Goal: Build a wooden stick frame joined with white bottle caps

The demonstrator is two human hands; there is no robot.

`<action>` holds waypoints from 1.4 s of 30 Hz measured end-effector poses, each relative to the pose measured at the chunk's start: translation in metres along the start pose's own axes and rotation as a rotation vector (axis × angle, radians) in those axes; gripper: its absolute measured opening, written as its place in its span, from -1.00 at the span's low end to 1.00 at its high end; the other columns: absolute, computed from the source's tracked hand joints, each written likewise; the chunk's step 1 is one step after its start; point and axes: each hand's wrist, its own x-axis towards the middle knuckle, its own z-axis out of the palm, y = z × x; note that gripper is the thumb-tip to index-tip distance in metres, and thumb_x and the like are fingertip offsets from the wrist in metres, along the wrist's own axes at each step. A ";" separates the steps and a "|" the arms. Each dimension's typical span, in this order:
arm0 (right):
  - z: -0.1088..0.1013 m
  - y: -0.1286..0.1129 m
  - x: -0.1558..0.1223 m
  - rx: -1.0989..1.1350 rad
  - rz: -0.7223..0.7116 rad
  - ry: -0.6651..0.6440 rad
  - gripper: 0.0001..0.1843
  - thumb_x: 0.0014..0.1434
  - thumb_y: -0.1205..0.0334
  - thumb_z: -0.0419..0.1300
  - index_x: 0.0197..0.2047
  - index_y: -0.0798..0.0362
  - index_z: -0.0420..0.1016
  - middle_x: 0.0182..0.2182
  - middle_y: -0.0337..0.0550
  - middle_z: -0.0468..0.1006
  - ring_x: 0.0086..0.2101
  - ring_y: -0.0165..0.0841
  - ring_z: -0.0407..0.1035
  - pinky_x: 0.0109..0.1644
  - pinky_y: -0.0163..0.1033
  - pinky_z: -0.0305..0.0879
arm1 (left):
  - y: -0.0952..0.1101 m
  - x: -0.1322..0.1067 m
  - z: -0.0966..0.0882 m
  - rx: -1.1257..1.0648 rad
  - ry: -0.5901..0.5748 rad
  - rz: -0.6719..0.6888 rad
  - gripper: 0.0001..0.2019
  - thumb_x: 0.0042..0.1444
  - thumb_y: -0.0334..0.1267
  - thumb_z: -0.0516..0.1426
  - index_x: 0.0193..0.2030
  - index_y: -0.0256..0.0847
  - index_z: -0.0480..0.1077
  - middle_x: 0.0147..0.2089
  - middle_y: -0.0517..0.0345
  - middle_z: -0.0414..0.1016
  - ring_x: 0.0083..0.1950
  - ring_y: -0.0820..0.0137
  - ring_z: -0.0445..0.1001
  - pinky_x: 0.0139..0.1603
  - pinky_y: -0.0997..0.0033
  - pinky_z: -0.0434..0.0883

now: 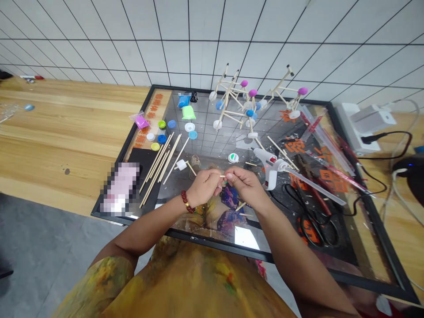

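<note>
My left hand (203, 187) and my right hand (245, 185) meet above the front of a black-framed glass board (212, 234). Between their fingertips is a short wooden stick (222, 176), held by both hands, with a small pale-green bit (225, 180) at one end. A white hot glue gun (269, 167) lies just beyond my right hand. Bundled wooden sticks (159, 168) lie beyond my left hand, next to a small white cube (181, 164). Farther back stand stick models (232, 99) with coloured ball and bottle-cap parts.
Black-handled scissors (313, 221) and long glue sticks (318, 190) lie on the board's right side. Bottle caps (162, 139) and clay packets (188, 113) lie at the back left. A pixelated pink patch (119, 187) covers the left edge. A power strip (359, 128) sits right, beyond the wooden table (66, 132).
</note>
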 end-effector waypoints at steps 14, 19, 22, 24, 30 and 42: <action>0.013 0.006 -0.001 -0.032 -0.069 0.363 -0.81 0.23 0.07 0.31 -0.30 -0.02 0.63 -0.39 -0.20 0.67 -0.37 -0.33 0.50 -0.19 -0.20 0.42 | 0.001 0.000 0.005 -0.542 0.080 -0.051 -0.82 0.09 -0.25 0.04 -0.49 -0.15 0.14 -0.65 0.26 0.20 -0.61 0.54 0.07 -0.56 0.52 -0.03; 0.013 0.002 -0.003 -0.167 -0.167 0.523 -0.83 0.25 0.12 0.31 -0.30 0.01 0.66 -0.38 -0.17 0.71 -0.37 -0.31 0.55 -0.20 -0.22 0.45 | 0.002 -0.001 -0.004 -0.243 0.051 0.107 -0.76 0.26 -0.14 0.08 -0.40 -0.19 0.33 -0.58 0.25 0.34 -0.53 0.51 0.26 -0.43 0.47 0.21; 0.012 -0.004 -0.005 -0.137 -0.211 0.506 -0.88 0.25 0.16 0.32 -0.29 -0.01 0.65 -0.38 -0.19 0.71 -0.38 -0.32 0.55 -0.21 -0.22 0.46 | 0.002 0.003 -0.007 -0.098 0.055 0.052 -0.74 0.28 -0.10 0.11 -0.36 -0.21 0.40 -0.55 0.26 0.37 -0.49 0.49 0.31 -0.37 0.45 0.26; 0.012 -0.008 -0.006 -0.137 -0.194 0.467 -0.90 0.26 0.18 0.32 -0.29 -0.02 0.64 -0.35 -0.15 0.72 -0.35 -0.29 0.57 -0.17 -0.20 0.47 | 0.002 0.004 -0.008 -0.044 0.038 0.053 -0.73 0.27 -0.12 0.13 -0.41 -0.21 0.38 -0.53 0.25 0.38 -0.46 0.49 0.34 -0.31 0.44 0.30; 0.009 -0.011 -0.006 -0.206 -0.225 0.343 -0.86 0.30 0.18 0.27 -0.29 -0.05 0.64 -0.33 -0.09 0.71 -0.27 -0.21 0.57 -0.05 -0.09 0.46 | -0.001 0.003 -0.007 0.075 -0.003 0.089 -0.72 0.37 -0.23 -0.02 -0.38 -0.18 0.33 -0.54 0.27 0.34 -0.43 0.46 0.35 -0.26 0.43 0.30; -0.001 -0.015 -0.005 0.161 0.125 0.085 -0.68 0.16 -0.05 0.35 -0.42 0.04 0.58 -0.63 -0.31 0.38 -0.55 -0.41 0.22 -0.39 -0.22 0.14 | -0.010 0.000 -0.015 0.452 -0.086 0.328 -0.69 0.42 -0.19 -0.13 -0.40 -0.10 0.16 -0.45 0.15 0.36 -0.40 0.34 0.34 -0.24 0.30 0.23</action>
